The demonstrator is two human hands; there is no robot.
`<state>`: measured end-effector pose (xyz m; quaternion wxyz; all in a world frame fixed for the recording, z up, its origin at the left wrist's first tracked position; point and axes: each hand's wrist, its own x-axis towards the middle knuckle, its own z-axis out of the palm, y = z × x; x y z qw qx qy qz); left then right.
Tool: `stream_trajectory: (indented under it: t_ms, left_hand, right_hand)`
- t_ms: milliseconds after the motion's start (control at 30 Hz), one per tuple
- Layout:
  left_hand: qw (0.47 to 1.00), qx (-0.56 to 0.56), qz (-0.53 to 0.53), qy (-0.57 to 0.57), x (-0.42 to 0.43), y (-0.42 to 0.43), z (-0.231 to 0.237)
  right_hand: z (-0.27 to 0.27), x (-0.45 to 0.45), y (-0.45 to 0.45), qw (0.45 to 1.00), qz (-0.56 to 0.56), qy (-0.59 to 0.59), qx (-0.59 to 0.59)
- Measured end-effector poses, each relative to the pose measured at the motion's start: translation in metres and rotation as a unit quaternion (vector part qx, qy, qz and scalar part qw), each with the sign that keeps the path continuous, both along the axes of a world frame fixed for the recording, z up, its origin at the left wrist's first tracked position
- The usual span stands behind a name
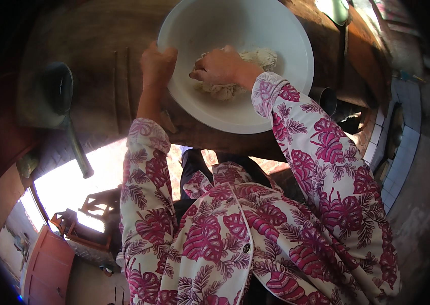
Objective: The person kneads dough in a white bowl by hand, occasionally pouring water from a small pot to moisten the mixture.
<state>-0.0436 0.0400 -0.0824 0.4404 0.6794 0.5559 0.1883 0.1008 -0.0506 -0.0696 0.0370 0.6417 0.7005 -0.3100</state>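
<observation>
A large white basin [215, 114] stands on a dark wooden table, its upper edge cut off by the picture's top. My left hand [158, 65] is closed around the basin's left rim. Inside, a lumpy, pale mass of dough [260, 58] rests on the bottom. My right hand [220, 66] presses into this dough with its fingers curled; dough shows on both sides of the hand, and the part beneath it is hidden. Whitish residue clings to the right fingers.
A ladle or dipper [64, 91] lies left on the wooden table [93, 30], its handle jutting past the front edge. Two thin sticks [121, 87] lie between it and the basin. A dark metal cup [327, 100] stands close to the basin's right. Farther right is a white-tiled ledge [405, 141].
</observation>
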Motion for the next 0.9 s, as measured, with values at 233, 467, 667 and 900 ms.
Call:
stream_trajectory:
  t_ms: [233, 467, 667, 900]
  left_hand:
    - [0.999, 0.015, -0.001, 0.03, -0.004, 0.002, -0.018]
    - [0.998, -0.021, 0.02, -0.052, 0.0, -0.012, -0.008]
    - [0.999, -0.008, 0.022, -0.033, -0.005, -0.026, 0.008]
    - [0.998, -0.028, 0.025, -0.053, -0.014, -0.039, 0.016]
  right_hand:
    - [0.022, 0.012, -0.05, 0.989, 0.126, -0.054, -0.051]
    - [0.006, 0.025, -0.112, 0.981, 0.136, -0.055, 0.131]
    - [-0.008, 0.022, -0.122, 0.961, 0.148, -0.023, 0.233]
    - [-0.02, -0.001, -0.1, 0.941, 0.134, -0.001, 0.311]
